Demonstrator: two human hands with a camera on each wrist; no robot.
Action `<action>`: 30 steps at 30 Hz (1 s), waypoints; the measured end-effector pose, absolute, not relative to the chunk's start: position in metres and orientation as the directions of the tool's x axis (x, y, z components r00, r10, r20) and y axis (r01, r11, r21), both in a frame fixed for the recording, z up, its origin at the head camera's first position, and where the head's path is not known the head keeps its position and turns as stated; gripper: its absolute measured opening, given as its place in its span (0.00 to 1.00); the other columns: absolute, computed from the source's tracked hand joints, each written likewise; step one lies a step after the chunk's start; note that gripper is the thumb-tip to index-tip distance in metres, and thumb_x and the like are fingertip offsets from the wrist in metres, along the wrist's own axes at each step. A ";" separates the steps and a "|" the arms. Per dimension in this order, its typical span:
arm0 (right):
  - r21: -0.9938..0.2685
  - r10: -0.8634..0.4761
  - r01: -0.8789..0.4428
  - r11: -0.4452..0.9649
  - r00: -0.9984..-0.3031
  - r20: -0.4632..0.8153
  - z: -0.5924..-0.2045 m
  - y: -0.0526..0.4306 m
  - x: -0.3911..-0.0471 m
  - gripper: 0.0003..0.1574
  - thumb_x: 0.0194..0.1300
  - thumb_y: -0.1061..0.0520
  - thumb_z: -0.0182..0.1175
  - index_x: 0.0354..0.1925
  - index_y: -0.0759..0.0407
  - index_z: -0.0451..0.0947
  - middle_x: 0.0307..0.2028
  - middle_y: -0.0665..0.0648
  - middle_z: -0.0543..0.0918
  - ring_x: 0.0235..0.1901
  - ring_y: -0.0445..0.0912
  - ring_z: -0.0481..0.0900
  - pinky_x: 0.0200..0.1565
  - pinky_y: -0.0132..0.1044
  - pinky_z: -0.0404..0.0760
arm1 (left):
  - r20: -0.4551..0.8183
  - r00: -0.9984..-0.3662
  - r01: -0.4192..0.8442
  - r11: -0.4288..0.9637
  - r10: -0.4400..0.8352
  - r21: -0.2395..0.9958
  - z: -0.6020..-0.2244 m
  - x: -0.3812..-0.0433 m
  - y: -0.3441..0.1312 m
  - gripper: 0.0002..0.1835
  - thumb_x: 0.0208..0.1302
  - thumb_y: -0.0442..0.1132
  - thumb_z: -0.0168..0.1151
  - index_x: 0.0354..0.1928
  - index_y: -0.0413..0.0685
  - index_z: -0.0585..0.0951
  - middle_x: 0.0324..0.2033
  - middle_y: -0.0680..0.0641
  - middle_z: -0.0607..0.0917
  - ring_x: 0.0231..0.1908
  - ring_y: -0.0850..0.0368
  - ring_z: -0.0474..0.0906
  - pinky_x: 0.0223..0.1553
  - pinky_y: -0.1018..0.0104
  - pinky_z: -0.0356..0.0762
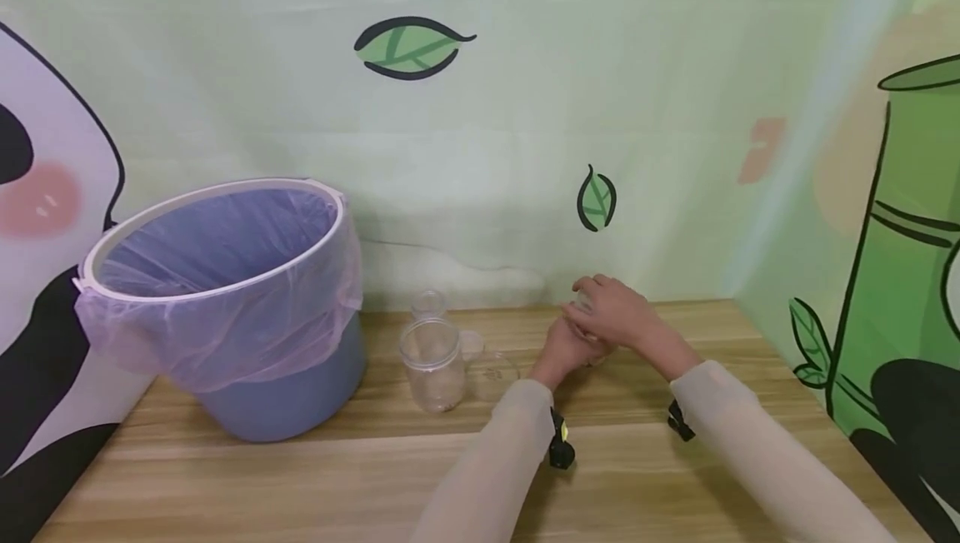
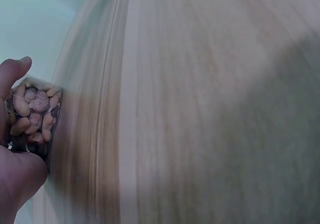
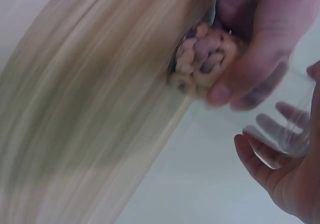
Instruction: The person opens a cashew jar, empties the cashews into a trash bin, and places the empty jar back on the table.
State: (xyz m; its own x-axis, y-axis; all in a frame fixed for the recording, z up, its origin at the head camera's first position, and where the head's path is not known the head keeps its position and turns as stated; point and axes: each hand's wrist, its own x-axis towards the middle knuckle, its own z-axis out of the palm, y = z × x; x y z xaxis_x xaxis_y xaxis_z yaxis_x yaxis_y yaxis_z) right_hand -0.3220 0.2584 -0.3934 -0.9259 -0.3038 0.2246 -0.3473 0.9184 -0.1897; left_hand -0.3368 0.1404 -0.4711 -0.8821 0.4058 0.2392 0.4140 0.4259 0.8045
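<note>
My left hand (image 1: 572, 350) grips a clear jar of mixed nuts (image 2: 35, 111) low at the wooden table, its thumb and fingers around the side. In the right wrist view the nuts show through the jar, with the left thumb lying along it. My right hand (image 1: 618, 311) is just above the left one, its fingers curled round a clear round plastic piece (image 3: 296, 140) that looks like a lid. That piece is apart from the jar in the right wrist view.
An empty clear jar (image 1: 435, 376) stands left of my hands, with a smaller clear container (image 1: 428, 303) behind it. Clear lids (image 1: 497, 375) lie beside it. A blue bin (image 1: 285, 401) with a pink liner stands at the left. A printed cloth (image 1: 480, 151) hangs behind the table.
</note>
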 end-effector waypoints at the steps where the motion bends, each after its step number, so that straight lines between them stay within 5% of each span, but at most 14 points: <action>1: -0.206 -0.299 -0.341 0.917 -0.931 0.210 -0.394 0.262 -0.322 0.37 0.71 0.35 0.56 0.59 0.63 0.77 0.54 0.66 0.81 0.52 0.60 0.81 0.53 0.56 0.80 | 0.217 -0.892 0.369 0.361 0.396 0.857 -0.473 -0.335 0.139 0.27 0.58 0.39 0.74 0.58 0.43 0.77 0.47 0.49 0.85 0.46 0.58 0.80 0.46 0.67 0.79; 6: -0.303 -0.311 -0.342 0.890 -0.939 0.146 -0.389 0.280 -0.321 0.46 0.66 0.30 0.61 0.67 0.62 0.73 0.61 0.67 0.79 0.54 0.59 0.79 0.53 0.57 0.79 | 0.201 -0.909 0.281 0.183 0.364 0.942 -0.476 -0.332 0.139 0.33 0.54 0.33 0.77 0.62 0.48 0.74 0.51 0.53 0.84 0.48 0.63 0.78 0.51 0.67 0.77; 19: -0.426 -0.371 -0.379 0.821 -0.923 0.105 -0.385 0.298 -0.317 0.52 0.64 0.36 0.67 0.72 0.66 0.64 0.67 0.70 0.72 0.63 0.63 0.73 0.62 0.62 0.72 | 0.163 -0.925 0.224 0.146 0.343 0.964 -0.465 -0.327 0.140 0.36 0.51 0.31 0.79 0.64 0.47 0.74 0.52 0.50 0.84 0.48 0.59 0.79 0.52 0.65 0.76; 26: -0.316 -0.294 -0.342 0.885 -0.937 0.191 -0.382 0.258 -0.312 0.44 0.73 0.34 0.53 0.70 0.64 0.68 0.65 0.68 0.74 0.62 0.64 0.72 0.58 0.62 0.75 | 0.083 -0.936 0.179 0.259 0.343 0.949 -0.468 -0.328 0.137 0.25 0.54 0.38 0.79 0.53 0.47 0.79 0.43 0.52 0.85 0.41 0.62 0.77 0.45 0.68 0.76; 30: -0.250 -0.251 -0.307 0.918 -0.940 0.233 -0.382 0.233 -0.318 0.42 0.73 0.34 0.49 0.67 0.65 0.71 0.57 0.64 0.82 0.54 0.62 0.79 0.51 0.60 0.78 | 0.165 -0.889 0.368 0.453 0.426 0.812 -0.469 -0.333 0.138 0.16 0.60 0.42 0.73 0.46 0.44 0.82 0.33 0.51 0.85 0.34 0.62 0.77 0.37 0.72 0.75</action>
State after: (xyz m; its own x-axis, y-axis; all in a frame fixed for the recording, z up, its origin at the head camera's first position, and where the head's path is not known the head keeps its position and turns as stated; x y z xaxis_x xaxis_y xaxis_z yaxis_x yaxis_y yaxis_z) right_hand -0.3177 0.2330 -0.3820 -0.9395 -0.2507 0.2334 -0.3071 0.9182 -0.2500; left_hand -0.3329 0.1381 -0.4692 -0.8894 0.4264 0.1649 0.3677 0.4529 0.8122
